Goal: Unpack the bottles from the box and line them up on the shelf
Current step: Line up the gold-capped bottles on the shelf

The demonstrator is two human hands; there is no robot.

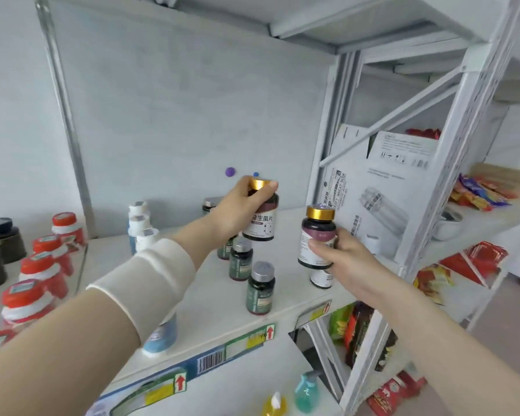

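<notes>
My left hand (237, 210) grips a dark bottle with a gold cap (263, 222), held above the white shelf (210, 313). My right hand (339, 255) holds a second gold-capped dark bottle (315, 235) a little to the right and nearer the shelf front. Under my left hand stands a row of dark green bottles with silver caps (260, 291), running front to back. A white-labelled bottle (321, 277) stands on the shelf just below my right hand. The white cardboard box (373, 202) stands at the shelf's right end.
White and blue bottles (140, 228) stand in a row left of my forearm. Red-capped jars (51, 259) and dark jars (0, 238) fill the neighbouring shelf at left. Snack packets (478, 195) lie on the right-hand rack. Pump bottles (305, 391) sit on the shelf below.
</notes>
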